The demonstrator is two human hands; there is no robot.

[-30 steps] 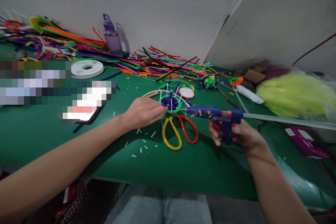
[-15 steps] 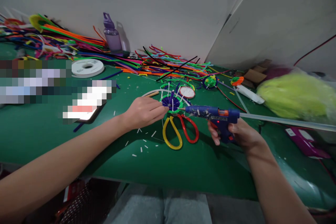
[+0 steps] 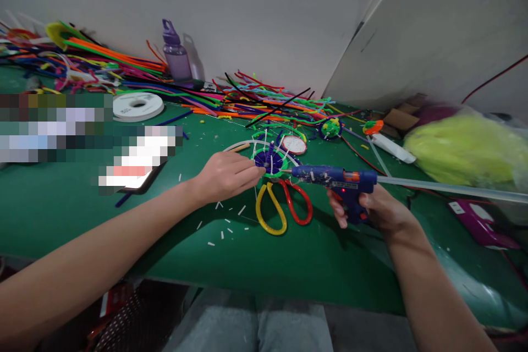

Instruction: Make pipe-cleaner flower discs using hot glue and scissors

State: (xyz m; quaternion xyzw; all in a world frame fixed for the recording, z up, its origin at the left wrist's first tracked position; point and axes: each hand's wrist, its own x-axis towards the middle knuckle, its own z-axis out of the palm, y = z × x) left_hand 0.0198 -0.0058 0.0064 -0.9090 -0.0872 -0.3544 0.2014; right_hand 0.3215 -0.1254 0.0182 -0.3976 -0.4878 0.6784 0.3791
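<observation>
My left hand (image 3: 231, 175) is closed, its fingertips pinching the left side of a round pipe-cleaner piece (image 3: 281, 164), which has a blue middle, a bright green rim and white strips sticking out. In my right hand (image 3: 381, 210) is a blue glue gun (image 3: 325, 176), fingers wrapped round its grip. Its nozzle points left, close to the piece's right edge; whether they touch I cannot tell. A long clear glue stick (image 3: 445, 188) runs out of its back. Scissors (image 3: 284, 220) with one yellow and one red handle lie just below the piece, their blades hidden.
Pipe cleaners (image 3: 264, 104) pile along the wall beside a purple bottle (image 3: 177, 58). A white ribbon roll (image 3: 124, 109) and a blurred phone (image 3: 140, 162) lie left. White scraps (image 3: 223, 235) are scattered in front. At right are a yellow-green bag (image 3: 466, 146) and a magenta device (image 3: 480, 225).
Almost nothing differs. The glue gun and my right hand have shifted very slightly; my left hand stays in place at the round piece.
</observation>
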